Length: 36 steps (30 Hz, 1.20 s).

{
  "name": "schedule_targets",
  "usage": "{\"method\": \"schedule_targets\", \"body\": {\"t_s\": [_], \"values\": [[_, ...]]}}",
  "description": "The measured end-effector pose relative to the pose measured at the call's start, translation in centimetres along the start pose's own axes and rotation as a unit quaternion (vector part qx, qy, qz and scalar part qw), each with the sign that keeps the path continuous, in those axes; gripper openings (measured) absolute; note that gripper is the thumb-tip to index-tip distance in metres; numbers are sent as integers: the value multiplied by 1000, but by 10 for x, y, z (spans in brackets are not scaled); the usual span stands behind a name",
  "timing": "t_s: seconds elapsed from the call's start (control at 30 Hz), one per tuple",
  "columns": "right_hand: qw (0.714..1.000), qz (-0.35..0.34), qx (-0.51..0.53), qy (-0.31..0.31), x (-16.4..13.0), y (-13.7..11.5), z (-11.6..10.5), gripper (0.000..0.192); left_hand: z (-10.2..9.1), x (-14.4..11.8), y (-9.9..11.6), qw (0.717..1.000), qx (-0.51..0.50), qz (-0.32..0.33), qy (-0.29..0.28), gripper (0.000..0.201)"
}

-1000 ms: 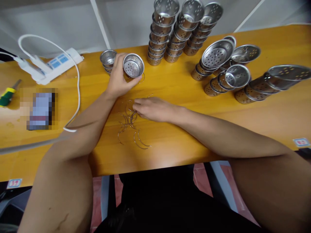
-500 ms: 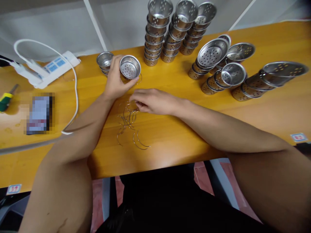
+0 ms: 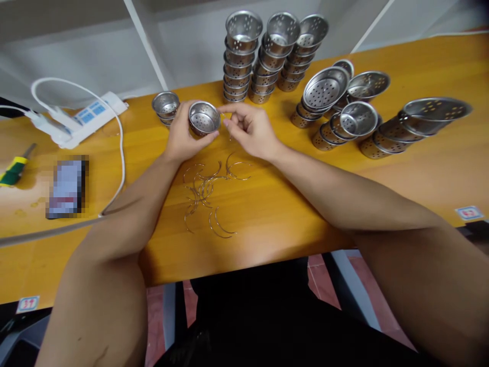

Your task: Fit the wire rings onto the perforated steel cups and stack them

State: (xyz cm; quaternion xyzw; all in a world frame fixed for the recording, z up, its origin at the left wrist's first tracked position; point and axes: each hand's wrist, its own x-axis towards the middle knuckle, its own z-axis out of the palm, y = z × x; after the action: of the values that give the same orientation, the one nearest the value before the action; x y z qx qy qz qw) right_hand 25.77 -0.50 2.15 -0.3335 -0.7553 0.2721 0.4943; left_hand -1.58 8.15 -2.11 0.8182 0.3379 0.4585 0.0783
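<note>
My left hand (image 3: 179, 137) grips a small perforated steel strainer cup (image 3: 204, 118), tilted so its mouth faces me. My right hand (image 3: 250, 130) is right beside the cup's rim, with thumb and fingers pinched on a thin curved wire handle (image 3: 230, 127). On the wooden table (image 3: 267, 214) just below both hands lies a loose pile of several curved wire handles (image 3: 206, 191). A short stack of the same cups (image 3: 165, 105) stands just left of the held one.
Three tall stacks of strainer cups (image 3: 267, 53) stand at the back. Toppled rows of cups (image 3: 344, 107) and wider ones (image 3: 416, 125) lie to the right. A white power strip (image 3: 89, 114) with its cable, a phone (image 3: 66, 188) and a screwdriver (image 3: 15, 165) are at the left.
My right hand rose from the wire pile with one wire pinched and moved up to the cup's rim. The left hand kept hold of the cup.
</note>
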Motion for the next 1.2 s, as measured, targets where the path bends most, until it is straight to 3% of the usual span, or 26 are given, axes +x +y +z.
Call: {"method": "schedule_targets", "body": {"t_s": [0.1,0.2,0.37,0.6,1.0,1.2], "values": [[1000,20,2,22,6,15,-5,44,-1,0,15,1000,3,-3,-10,93],[999,45,-14,18,6,10,-7,32,3,-1,25,999,-12,-14,-32,88],[992,97,-76,14,4,-10,-4,22,15,-7,28,997,-72,-7,-39,107],[992,88,-85,30,5,-8,5,25,12,-7,39,995,-76,-33,-46,112],[991,97,-77,46,6,-2,7,24,16,-8,28,995,-83,-43,-43,113],[991,101,-77,41,6,-4,9,24,18,-10,22,995,-87,-25,-44,126]]}}
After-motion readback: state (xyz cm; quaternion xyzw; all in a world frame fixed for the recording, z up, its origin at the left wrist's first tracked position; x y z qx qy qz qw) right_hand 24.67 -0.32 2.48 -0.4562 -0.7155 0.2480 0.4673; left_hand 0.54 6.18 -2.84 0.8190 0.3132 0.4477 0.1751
